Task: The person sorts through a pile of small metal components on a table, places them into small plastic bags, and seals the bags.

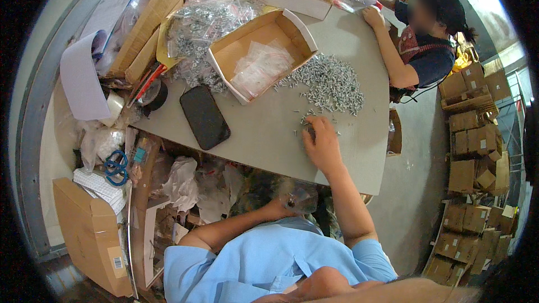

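My right hand point(323, 145) rests on the grey tabletop point(264, 129), its fingers bent and thumb apart from the forefinger. A few loose screws lie by its fingertips, at the near edge of a spread pile of small silver screws point(337, 81). Below the table edge, close to my body, my left hand point(276, 209) is closed on a clear plastic bag point(303, 199); the bag's contents are hard to make out. Beyond the right hand stands an open cardboard box point(224, 50) with flat clear bags point(261, 67) inside.
A black phone point(205, 118) lies left on the table. Behind it is a heap of bagged hardware point(208, 22). Blue-handled scissors point(116, 167) lie at far left. A co-worker point(421, 45) sits across at the right, hands on a bag. Stacked cartons point(471, 140) line the right side.
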